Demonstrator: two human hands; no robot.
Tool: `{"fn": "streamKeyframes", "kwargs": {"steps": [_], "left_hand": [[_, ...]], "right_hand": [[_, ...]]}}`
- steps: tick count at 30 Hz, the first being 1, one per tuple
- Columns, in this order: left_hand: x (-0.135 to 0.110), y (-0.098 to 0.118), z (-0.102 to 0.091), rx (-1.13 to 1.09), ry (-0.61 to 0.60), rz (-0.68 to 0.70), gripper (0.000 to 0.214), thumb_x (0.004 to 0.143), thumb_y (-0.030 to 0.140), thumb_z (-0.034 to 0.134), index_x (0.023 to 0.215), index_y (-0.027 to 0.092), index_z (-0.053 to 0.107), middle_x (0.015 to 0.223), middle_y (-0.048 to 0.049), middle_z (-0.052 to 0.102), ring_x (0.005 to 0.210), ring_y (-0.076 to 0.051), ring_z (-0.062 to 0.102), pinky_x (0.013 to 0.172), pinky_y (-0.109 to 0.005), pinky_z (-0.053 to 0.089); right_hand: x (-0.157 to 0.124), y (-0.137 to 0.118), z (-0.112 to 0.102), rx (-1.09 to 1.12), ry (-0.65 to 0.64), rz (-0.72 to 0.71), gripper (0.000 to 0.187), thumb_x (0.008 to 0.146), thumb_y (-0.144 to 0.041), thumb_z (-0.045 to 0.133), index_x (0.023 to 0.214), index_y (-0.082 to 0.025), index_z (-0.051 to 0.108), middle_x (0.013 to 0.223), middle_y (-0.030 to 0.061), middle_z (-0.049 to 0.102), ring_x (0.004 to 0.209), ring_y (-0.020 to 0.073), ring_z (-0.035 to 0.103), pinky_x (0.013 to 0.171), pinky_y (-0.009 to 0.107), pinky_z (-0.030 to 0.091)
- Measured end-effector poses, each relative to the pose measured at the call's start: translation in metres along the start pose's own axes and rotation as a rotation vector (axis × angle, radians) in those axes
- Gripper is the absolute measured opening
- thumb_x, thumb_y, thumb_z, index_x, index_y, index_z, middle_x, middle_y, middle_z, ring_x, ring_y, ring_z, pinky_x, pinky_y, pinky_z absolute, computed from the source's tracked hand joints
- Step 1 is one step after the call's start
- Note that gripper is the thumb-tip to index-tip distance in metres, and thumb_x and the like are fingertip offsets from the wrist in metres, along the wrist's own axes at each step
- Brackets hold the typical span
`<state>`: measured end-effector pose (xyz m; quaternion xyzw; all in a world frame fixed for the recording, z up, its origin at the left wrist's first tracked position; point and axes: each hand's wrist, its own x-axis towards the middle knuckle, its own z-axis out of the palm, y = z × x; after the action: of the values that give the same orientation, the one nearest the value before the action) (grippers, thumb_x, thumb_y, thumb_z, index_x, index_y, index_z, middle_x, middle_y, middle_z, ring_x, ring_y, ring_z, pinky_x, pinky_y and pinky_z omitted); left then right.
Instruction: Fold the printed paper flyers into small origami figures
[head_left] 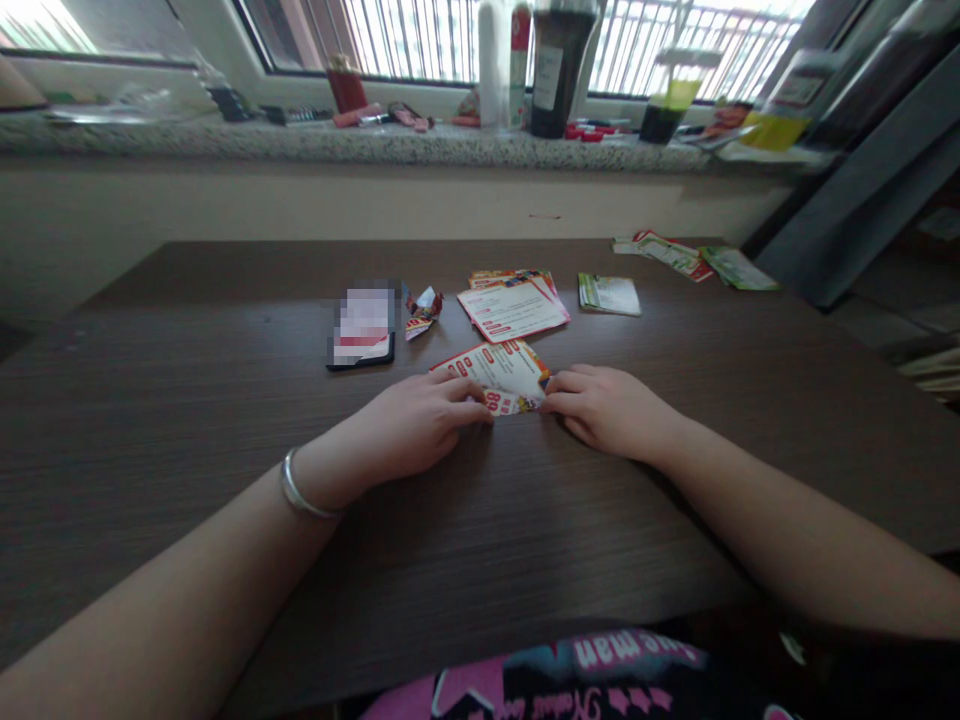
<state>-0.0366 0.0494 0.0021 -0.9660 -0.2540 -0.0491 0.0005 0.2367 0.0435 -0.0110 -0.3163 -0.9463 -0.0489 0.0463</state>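
Note:
A printed paper flyer (513, 368), white with red and orange print, lies on the table between my hands. Its near edge is turned up in a strip showing large red figures. My left hand (420, 420), with a silver bangle at the wrist, has its fingers bent onto the flyer's near left part. At the right corner, the fingers of my right hand (607, 408) pinch the paper. Just beyond lies a stack of similar flyers (516, 308). A crumpled, folded piece of colourful paper (424, 314) sits left of the stack.
A dark-edged phone-like object (363, 328), partly blurred, lies at the left. Green-and-white leaflets (609, 295) are stacked right of the flyers, with several more leaflets (671, 255) at the table's far right. Bottles (559, 75) and small items line the granite windowsill (450, 148).

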Motion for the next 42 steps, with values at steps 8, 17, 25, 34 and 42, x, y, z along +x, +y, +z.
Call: {"fn": "streamKeyframes", "kwargs": {"steps": [8, 17, 25, 34, 42], "left_hand": [[-0.005, -0.011, 0.0, -0.118, 0.048, 0.042, 0.045, 0.079, 0.001, 0.045, 0.107, 0.026, 0.07, 0.119, -0.0027, 0.064, 0.117, -0.019, 0.056, 0.104, -0.037, 0.045], [-0.007, -0.018, 0.0, -0.161, 0.01, 0.022, 0.046, 0.077, -0.002, 0.043, 0.101, 0.025, 0.072, 0.11, -0.002, 0.068, 0.106, -0.016, 0.061, 0.101, -0.035, 0.047], [-0.014, -0.034, 0.008, -0.249, 0.037, 0.04, 0.04, 0.08, -0.001, 0.045, 0.095, 0.024, 0.073, 0.109, -0.0021, 0.069, 0.102, -0.013, 0.062, 0.096, -0.03, 0.05], [-0.016, -0.038, 0.007, -0.214, -0.012, 0.007, 0.036, 0.081, 0.003, 0.048, 0.093, 0.025, 0.074, 0.11, -0.0009, 0.07, 0.103, -0.015, 0.063, 0.097, -0.032, 0.049], [-0.018, -0.045, 0.01, -0.32, -0.011, -0.002, 0.029, 0.085, 0.01, 0.048, 0.086, 0.025, 0.073, 0.107, 0.0008, 0.071, 0.102, -0.013, 0.063, 0.097, -0.03, 0.048]], "right_hand": [[-0.004, 0.007, -0.003, 0.065, -0.003, 0.029, 0.023, 0.087, -0.015, 0.048, 0.094, -0.02, 0.07, 0.097, 0.0071, 0.068, 0.089, 0.0194, 0.061, 0.078, 0.032, 0.047], [-0.01, 0.013, -0.006, 0.078, -0.043, 0.068, 0.022, 0.086, -0.016, 0.05, 0.089, -0.023, 0.071, 0.097, 0.0045, 0.068, 0.086, 0.0178, 0.062, 0.074, 0.03, 0.046], [-0.014, 0.019, -0.004, 0.12, -0.048, 0.095, 0.025, 0.086, -0.015, 0.048, 0.088, -0.024, 0.072, 0.098, 0.0025, 0.068, 0.088, 0.0167, 0.063, 0.075, 0.03, 0.047], [-0.015, 0.022, -0.005, 0.128, -0.027, 0.112, 0.025, 0.085, -0.015, 0.05, 0.081, -0.024, 0.073, 0.097, 0.0022, 0.07, 0.084, 0.0162, 0.064, 0.071, 0.029, 0.047], [-0.019, 0.028, -0.003, 0.194, -0.007, 0.148, 0.028, 0.08, -0.011, 0.048, 0.07, -0.024, 0.071, 0.099, -0.0017, 0.072, 0.086, 0.0153, 0.065, 0.073, 0.028, 0.048]]}}
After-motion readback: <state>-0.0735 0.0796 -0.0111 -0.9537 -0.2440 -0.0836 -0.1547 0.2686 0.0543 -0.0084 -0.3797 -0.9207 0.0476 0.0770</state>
